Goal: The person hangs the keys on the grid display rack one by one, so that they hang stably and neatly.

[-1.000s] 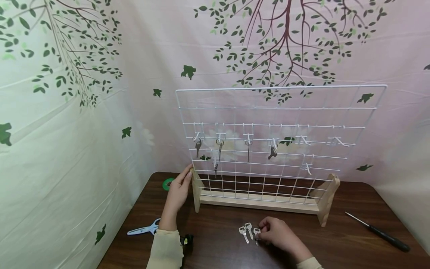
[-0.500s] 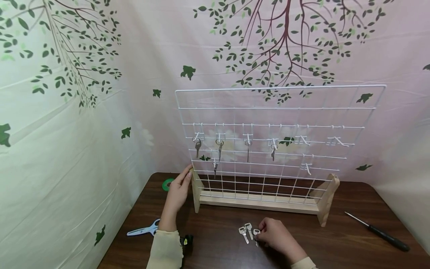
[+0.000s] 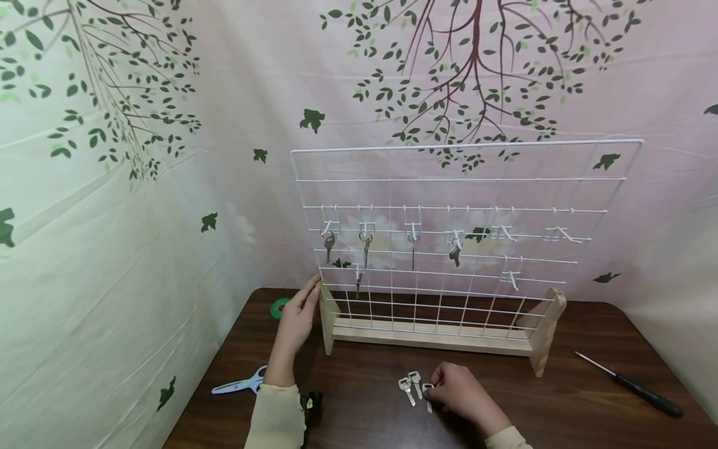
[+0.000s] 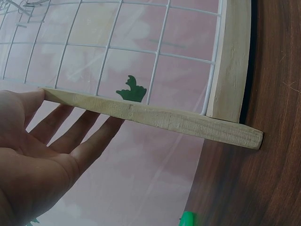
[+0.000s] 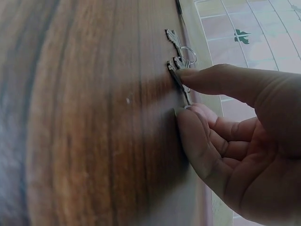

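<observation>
The right hand (image 3: pixel 462 394) is working at the near edge of the table (image 3: pixel 572 405), pinching the nearest key (image 3: pixel 428 393) between thumb and forefinger while the key is still lying on the wood. The right wrist view is showing what the head view cannot: the thumb tip and forefinger tip (image 5: pixel 188 75) are closing on the key (image 5: pixel 179 81) from both sides, with the remaining fingers curled under. Two more loose keys (image 3: pixel 411 386) are lying just beside it, at nine o'clock of the hand.

The left hand (image 3: pixel 298 318) is resting open, fingers straight, against the left wooden foot (image 3: pixel 327 324) of the wire rack (image 3: pixel 465 249), at ten o'clock of the right hand. The left wrist view is confirming this: straight fingers (image 4: pixel 75 136) are lying along the foot (image 4: pixel 155 117), flat against the wood and not curled round it.

Only the head view is showing the rack as a whole, with keys (image 3: pixel 364 243) hanging from hooks along its left half. It is also showing scissors (image 3: pixel 238 383) at eight o'clock of the left hand, a green tape roll (image 3: pixel 278 307) beside the fingertips, and a screwdriver (image 3: pixel 631 386) lying well apart at three o'clock of the right hand.
</observation>
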